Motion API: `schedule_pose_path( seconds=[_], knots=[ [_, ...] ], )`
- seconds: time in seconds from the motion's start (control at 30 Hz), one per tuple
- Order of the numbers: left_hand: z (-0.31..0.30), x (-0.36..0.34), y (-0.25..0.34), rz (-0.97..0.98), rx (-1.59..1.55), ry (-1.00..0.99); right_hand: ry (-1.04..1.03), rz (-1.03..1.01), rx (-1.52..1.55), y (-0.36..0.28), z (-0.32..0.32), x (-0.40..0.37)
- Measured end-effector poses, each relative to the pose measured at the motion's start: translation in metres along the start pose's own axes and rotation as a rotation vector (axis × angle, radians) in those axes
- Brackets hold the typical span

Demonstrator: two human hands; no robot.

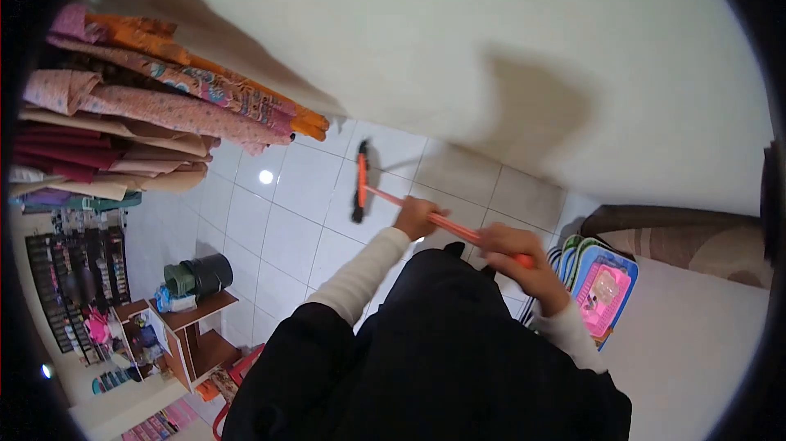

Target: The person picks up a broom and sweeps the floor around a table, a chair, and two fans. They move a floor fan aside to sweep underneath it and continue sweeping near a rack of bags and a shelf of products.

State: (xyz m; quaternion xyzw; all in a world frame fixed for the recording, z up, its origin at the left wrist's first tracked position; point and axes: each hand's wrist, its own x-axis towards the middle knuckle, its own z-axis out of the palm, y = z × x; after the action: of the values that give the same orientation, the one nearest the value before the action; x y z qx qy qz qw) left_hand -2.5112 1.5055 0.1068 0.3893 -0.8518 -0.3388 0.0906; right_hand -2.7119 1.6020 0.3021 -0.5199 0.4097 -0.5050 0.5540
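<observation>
A broom (362,183) with an orange head and dark bristles rests on the white tiled floor near the wall. Its orange handle (458,230) slants from the head toward my body. Lower on the handle, my left hand (417,218) is closed around it. My right hand (524,259) grips the upper end, with the orange tip showing past the fingers.
Clothes (172,97) hang along the wall at left. A brown wooden shelf unit (196,310) stands lower left beside a black bin (213,273). At right, a pink basket (604,294) sits on blue-edged stacked items, near a brown patterned cushion or mattress (688,244).
</observation>
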Motion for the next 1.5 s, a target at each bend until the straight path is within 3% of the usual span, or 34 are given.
schedule_pose_path(
  seconds=[0.13,0.23,0.3,0.37,0.47,0.53,0.67,0.73,0.9,1.0,1.07,1.13,1.17,1.33,1.43,1.5],
  knots=[
    [-0.027,0.023,0.096,0.269,-0.140,-0.078,-0.023,-0.191,-0.027,-0.091,-0.007,0.001],
    [-0.011,0.033,0.095,0.332,-0.120,-0.209,-0.073,-0.110,-0.192,-0.088,0.006,0.012],
    [0.007,0.031,0.060,0.294,-0.132,-0.178,-0.182,0.044,-0.331,-0.054,0.013,0.019],
    [0.032,0.024,0.010,0.269,-0.118,-0.056,-0.292,0.049,-0.345,-0.020,0.024,0.031],
    [0.034,0.004,-0.048,0.229,-0.123,0.120,-0.301,-0.082,-0.243,0.021,0.043,0.038],
    [0.004,-0.003,-0.063,0.056,0.071,-0.087,-0.321,-0.026,-0.187,0.039,0.052,0.043],
    [-0.011,-0.017,-0.120,-0.119,0.216,-0.208,-0.295,-0.071,-0.115,0.092,0.068,0.047],
    [-0.027,-0.018,-0.117,-0.204,0.238,-0.273,-0.257,-0.021,-0.071,0.098,0.067,0.042],
    [-0.055,0.009,-0.039,-0.119,0.221,-0.369,-0.026,0.078,0.048,0.032,0.025,0.023],
    [-0.059,0.028,0.044,0.153,0.019,-0.417,0.084,-0.138,0.107,-0.032,-0.017,-0.009],
    [-0.055,0.043,0.108,0.143,-0.031,-0.593,0.173,-0.235,0.176,-0.068,-0.034,-0.040],
    [-0.023,0.054,0.148,0.519,-0.119,-0.551,0.300,-0.311,0.178,-0.099,-0.044,-0.078],
    [-0.007,0.058,0.171,0.581,-0.171,-0.545,0.376,-0.338,0.152,-0.112,-0.047,-0.098],
    [0.085,0.081,0.278,0.831,-0.368,-0.483,0.621,-0.442,-0.107,-0.147,-0.070,-0.174],
    [0.131,0.109,0.338,0.862,-0.449,-0.582,0.722,-0.462,-0.314,-0.153,-0.101,-0.200],
    [0.168,0.128,0.371,0.940,-0.486,-0.514,0.806,-0.441,-0.418,-0.154,-0.128,-0.217]
  ],
)
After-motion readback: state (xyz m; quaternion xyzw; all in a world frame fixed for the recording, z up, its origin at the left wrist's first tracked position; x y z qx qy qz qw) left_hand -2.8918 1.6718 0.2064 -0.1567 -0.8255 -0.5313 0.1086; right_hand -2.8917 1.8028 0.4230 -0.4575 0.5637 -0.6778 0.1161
